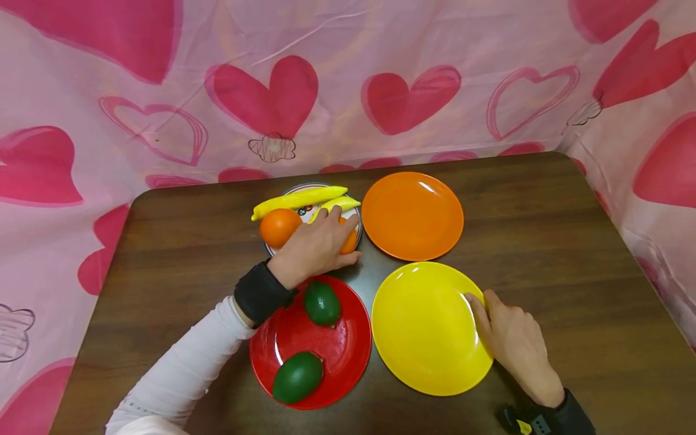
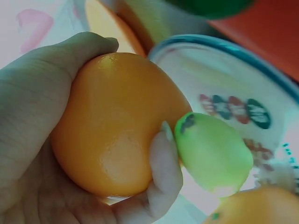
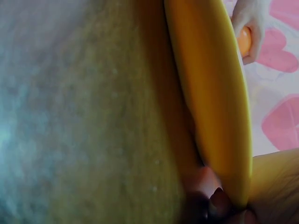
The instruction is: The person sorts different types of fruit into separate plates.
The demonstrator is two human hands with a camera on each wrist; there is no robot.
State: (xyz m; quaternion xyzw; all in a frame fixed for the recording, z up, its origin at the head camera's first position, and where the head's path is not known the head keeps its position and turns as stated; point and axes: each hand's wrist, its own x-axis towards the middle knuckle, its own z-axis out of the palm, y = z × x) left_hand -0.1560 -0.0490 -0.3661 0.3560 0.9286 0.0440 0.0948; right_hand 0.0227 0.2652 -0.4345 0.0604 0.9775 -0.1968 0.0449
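Observation:
My left hand (image 1: 318, 244) reaches over the white blue-rimmed bowl (image 2: 205, 39) and grips an orange (image 2: 117, 126), with fingers and thumb around its sides. Another orange (image 1: 280, 228) and two long yellow banana-like fruits (image 1: 299, 200) lie in the bowl. A light green rounded end (image 2: 215, 154) of something touches the fingertip side of the gripped orange in the left wrist view. My right hand (image 1: 513, 335) holds the yellow plate (image 1: 424, 332) by its right edge, thumb on top; fingertips show below the plate's rim (image 3: 215, 102) in the right wrist view.
A red plate (image 1: 348, 368) at the front left carries two dark green lemon-shaped fruits (image 1: 298, 377). Behind the yellow plate lies an orange plate (image 1: 413, 216). All stand close together on a brown wooden table (image 1: 179, 241), with a heart-patterned cloth (image 1: 337, 90) behind.

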